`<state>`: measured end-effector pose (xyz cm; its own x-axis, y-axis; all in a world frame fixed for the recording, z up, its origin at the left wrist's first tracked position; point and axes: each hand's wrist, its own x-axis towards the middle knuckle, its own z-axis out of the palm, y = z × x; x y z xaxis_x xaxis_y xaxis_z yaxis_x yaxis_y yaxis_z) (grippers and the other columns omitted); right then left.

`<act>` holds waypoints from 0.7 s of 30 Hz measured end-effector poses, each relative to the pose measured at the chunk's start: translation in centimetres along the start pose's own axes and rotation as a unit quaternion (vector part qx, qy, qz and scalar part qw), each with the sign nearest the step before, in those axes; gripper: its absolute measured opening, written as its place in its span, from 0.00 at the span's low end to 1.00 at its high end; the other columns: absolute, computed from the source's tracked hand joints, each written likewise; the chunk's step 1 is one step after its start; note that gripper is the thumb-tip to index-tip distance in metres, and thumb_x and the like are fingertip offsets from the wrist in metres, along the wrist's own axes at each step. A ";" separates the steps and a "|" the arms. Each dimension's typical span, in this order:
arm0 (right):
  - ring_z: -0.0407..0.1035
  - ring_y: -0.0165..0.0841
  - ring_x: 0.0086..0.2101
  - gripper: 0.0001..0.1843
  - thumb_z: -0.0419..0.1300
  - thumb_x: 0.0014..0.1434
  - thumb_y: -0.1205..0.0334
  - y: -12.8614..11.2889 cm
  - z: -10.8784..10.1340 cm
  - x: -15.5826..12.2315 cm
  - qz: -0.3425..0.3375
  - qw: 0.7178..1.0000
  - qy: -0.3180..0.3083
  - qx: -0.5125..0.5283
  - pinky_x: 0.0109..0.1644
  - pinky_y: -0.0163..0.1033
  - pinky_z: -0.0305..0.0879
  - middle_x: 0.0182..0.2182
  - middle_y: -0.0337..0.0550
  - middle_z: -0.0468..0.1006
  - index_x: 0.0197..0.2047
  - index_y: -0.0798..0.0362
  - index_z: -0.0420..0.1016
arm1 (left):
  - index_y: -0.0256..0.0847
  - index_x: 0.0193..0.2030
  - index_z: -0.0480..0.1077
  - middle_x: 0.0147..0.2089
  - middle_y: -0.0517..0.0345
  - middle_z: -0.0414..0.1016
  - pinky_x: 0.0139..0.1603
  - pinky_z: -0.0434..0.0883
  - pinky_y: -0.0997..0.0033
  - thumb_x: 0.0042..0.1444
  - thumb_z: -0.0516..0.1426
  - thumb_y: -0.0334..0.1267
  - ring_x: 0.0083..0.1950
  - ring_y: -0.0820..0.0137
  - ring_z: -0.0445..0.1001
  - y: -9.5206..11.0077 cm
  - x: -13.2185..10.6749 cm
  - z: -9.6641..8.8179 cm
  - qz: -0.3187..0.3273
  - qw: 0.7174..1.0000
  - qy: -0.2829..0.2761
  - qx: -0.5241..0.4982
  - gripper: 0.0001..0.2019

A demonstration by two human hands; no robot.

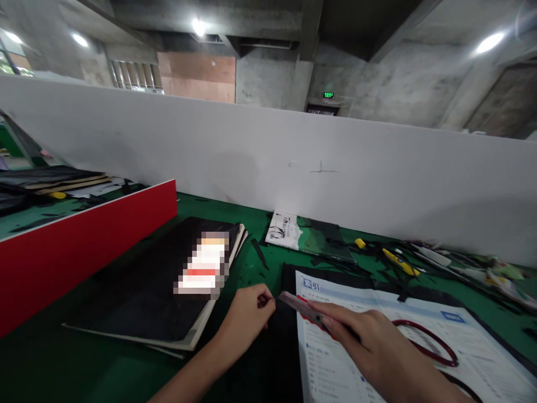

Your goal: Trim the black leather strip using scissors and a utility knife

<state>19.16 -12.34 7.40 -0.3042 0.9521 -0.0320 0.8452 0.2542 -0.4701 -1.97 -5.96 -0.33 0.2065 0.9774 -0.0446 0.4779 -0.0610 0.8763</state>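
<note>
My right hand [369, 341] grips a slim pink utility knife [300, 307], index finger along its back, the tip at the left edge of an open printed book [403, 347]. My left hand [249, 313] is curled in a loose fist with thumb against fingers, resting on the black sheet [272, 358] under the book, just left of the knife tip. What it pinches, if anything, is hidden. A dark red ring [436, 341] lies on the book's right page.
A stack of black-covered books [151, 285] lies at left on the green mat [50, 364]. A red divider [79, 246] runs along the left. A green-and-white book [310, 235], yellow-handled tools [398, 260] and scraps sit by the white back wall [293, 162].
</note>
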 end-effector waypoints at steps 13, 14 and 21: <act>0.69 0.40 0.50 0.22 0.46 0.64 0.54 0.6 1.7 -1.3 -0.022 0.999 0.027 -0.011 0.52 0.47 0.68 0.53 0.36 0.74 0.60 0.39 0.63 | 0.39 0.26 0.66 0.18 0.67 0.64 0.20 0.58 0.78 0.51 0.52 0.35 0.18 0.75 0.66 -0.1 0.4 -0.8 0.028 0.998 -0.055 0.033 0.06; 0.70 0.41 0.49 0.23 0.45 0.64 0.53 0.5 1.8 -1.3 -0.017 1.000 0.021 -0.008 0.51 0.48 0.68 0.52 0.37 0.74 0.60 0.40 0.63 | 0.39 0.26 0.66 0.18 0.67 0.64 0.20 0.58 0.78 0.52 0.51 0.36 0.18 0.75 0.66 0.0 0.4 -0.8 0.031 0.997 -0.059 0.035 0.06; 0.72 0.44 0.46 0.26 0.43 0.62 0.55 -0.8 1.7 -1.4 -0.007 1.000 0.019 -0.016 0.46 0.49 0.71 0.50 0.42 0.76 0.60 0.48 0.66 | 0.40 0.26 0.66 0.17 0.68 0.63 0.21 0.58 0.78 0.52 0.51 0.35 0.18 0.75 0.66 -0.2 0.5 -0.9 0.041 0.996 -0.065 0.048 0.06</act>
<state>18.17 -14.12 6.27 -0.2995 0.9541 0.0079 0.8545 0.2719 -0.4426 -2.74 -5.27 -0.06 0.3546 0.9340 -0.0429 0.5338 -0.1646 0.8295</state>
